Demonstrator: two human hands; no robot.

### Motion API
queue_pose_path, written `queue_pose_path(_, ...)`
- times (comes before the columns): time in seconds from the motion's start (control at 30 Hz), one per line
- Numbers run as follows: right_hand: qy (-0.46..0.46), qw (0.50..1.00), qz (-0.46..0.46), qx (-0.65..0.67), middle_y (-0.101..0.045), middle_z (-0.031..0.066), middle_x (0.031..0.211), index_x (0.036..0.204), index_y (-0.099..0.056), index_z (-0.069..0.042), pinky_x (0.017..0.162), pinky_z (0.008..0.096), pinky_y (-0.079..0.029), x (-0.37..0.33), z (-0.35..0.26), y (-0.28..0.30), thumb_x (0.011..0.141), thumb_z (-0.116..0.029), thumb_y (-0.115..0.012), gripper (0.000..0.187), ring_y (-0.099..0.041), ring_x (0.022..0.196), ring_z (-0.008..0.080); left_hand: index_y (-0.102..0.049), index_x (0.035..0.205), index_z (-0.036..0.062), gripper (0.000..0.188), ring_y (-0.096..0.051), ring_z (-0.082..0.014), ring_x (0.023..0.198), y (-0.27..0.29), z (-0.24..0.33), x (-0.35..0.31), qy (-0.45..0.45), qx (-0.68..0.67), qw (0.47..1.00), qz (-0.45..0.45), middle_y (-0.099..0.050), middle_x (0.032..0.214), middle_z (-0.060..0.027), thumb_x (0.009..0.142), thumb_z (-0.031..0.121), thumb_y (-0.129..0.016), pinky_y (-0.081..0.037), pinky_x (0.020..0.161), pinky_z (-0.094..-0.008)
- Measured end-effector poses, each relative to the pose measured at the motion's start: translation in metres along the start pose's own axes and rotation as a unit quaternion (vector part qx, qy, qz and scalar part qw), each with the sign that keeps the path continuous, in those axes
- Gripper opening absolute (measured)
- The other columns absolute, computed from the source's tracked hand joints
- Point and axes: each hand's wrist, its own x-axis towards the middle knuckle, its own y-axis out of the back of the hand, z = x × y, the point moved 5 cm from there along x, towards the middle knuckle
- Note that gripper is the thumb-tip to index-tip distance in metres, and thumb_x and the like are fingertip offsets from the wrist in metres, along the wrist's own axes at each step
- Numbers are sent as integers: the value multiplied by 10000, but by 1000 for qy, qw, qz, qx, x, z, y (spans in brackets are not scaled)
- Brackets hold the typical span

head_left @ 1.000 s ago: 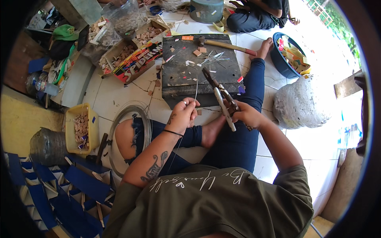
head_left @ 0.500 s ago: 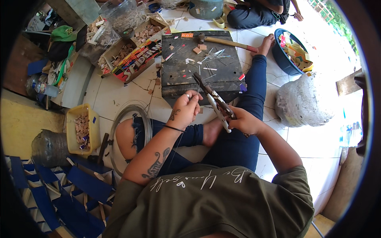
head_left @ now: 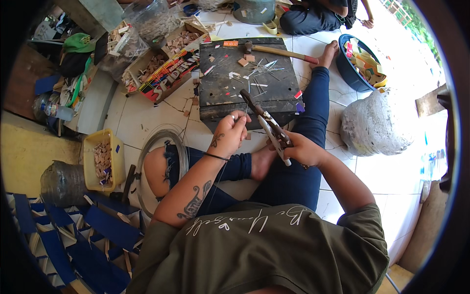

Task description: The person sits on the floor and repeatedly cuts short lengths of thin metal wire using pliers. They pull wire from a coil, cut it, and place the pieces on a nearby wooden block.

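My left hand (head_left: pixel 231 131) pinches a thin metal wire (head_left: pixel 247 109), its end reaching up to the jaws of the pliers. In my right hand (head_left: pixel 302 149) are the long pliers (head_left: pixel 268 119), with worn white and brown handles squeezed close together. The jaws point up and left, over the near edge of a dark wooden work block (head_left: pixel 220 81). A coil of wire (head_left: pixel 184 161) rests around my bent left knee, and a strand runs down beside my left forearm. Short cut wires (head_left: pixel 268 68) lie scattered on the block.
A hammer (head_left: pixel 279 51) and small wood pieces (head_left: pixel 243 62) lie on the block. Left stand a cardboard box (head_left: pixel 169 78) of wood pieces and a yellow container (head_left: pixel 117 161). Right are a dark blue basin (head_left: pixel 348 76) and a wrapped bundle (head_left: pixel 374 125). Another person (head_left: pixel 313 19) sits beyond.
The plier handles have come closer together. The pliers have shifted slightly to the right, and my left hand with the wire has barely moved.
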Motion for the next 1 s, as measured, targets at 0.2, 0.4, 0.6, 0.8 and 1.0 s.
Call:
queue_pose_path(0.2,-35,999,-16,19,-597,96,882,1106,-487,26,790,277,-438,5,11,-2,697,-77,-503,422,-569,833,175,-517,954,35,188,-265,-31,369,-3,4,1,-55,51,997,33,-387,522,24,935,173,-390,-214,335,-180)
queue_pose_path(0.4,-34,996,40,67,-606,109,862,1044,-512,51,764,288,-455,8,27,2,695,-69,-513,369,-587,828,188,-526,943,26,212,-315,-30,368,-7,-6,-14,-56,12,998,25,-454,542,4,938,179,-380,-245,340,-175)
queue_pose_path(0.6,-52,997,48,27,-597,110,807,1038,-512,42,702,294,-457,18,43,5,689,-84,-527,371,-580,730,191,-546,919,18,232,-305,-24,360,-6,-29,-43,-14,123,992,39,-410,496,28,938,173,-373,-240,337,-172)
queue_pose_path(0.8,-61,994,93,-9,-565,105,724,986,-498,32,599,294,-451,17,41,8,680,-106,-534,338,-554,644,187,-545,916,7,226,-258,-18,357,-7,-25,-40,13,53,998,44,-357,484,41,934,159,-379,-214,329,-179)
queue_pose_path(1.0,-81,991,103,-9,-526,87,671,903,-477,7,529,280,-432,16,39,10,672,-110,-533,265,-520,583,163,-551,909,-5,229,-280,-24,375,-7,-25,-39,24,27,998,49,-367,488,39,932,152,-385,-240,348,-180)
